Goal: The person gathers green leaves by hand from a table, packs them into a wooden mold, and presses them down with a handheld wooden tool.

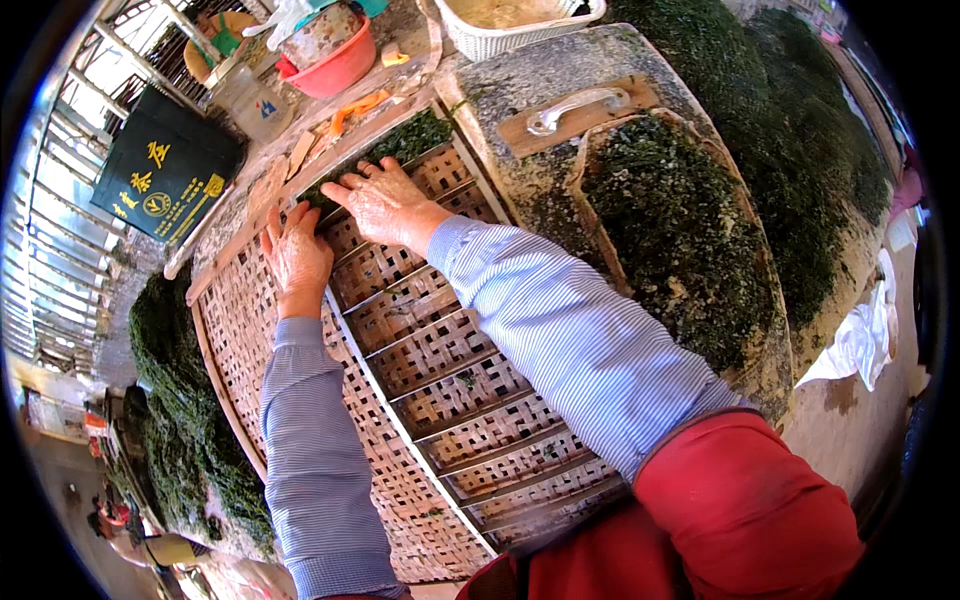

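Note:
A pale, ladder-like frame [395,418] with several cross slats lies on a woven bamboo mat [262,345] in front of me. Dark green, stringy plant matter [412,137] fills its farthest compartment. My right hand [385,205] reaches across the frame, fingers stretched onto the left part of this green mass. Beside it, my left hand [298,252] has its fingers extended at the frame's far left corner, touching the edge of the green matter. Some fingertips sink into it or are hidden. Through the nearer compartments the weave shows, with a few green scraps.
Right of the frame, a stone slab [640,50] carries a wooden board with a white handle [580,112] and a green heap [690,240]. Larger heaps lie at far right and left. Beyond stand a red basin [335,65], a white basket [515,35] and a dark green box [165,165].

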